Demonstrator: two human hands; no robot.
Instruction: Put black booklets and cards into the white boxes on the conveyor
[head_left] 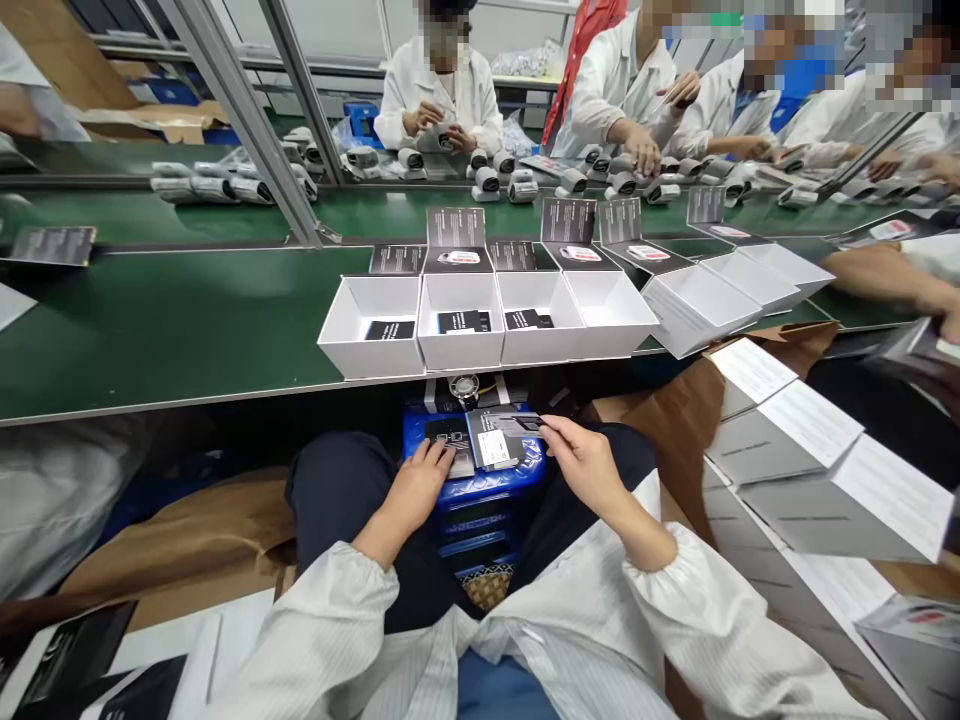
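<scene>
My left hand lies with its fingers stretched over a stack of black leaflets on a blue plastic stool between my knees. Thumb and fingers of my right hand pinch the edge of a thin dark card. This card lies over a grey-and-black leaflet with a white label, beside the black stack. Ahead on the bench stand open white boxes with raised printed lids; some hold black leaflets, while the box on the right of the near row shows a bare white bottom.
Past the green bench, co-workers in white coats handle wrapped grey items. A metal post rises at the left. Stacked boxes fill a carton at my right; black-and-white packaging lies at lower left. Another person's arm reaches in.
</scene>
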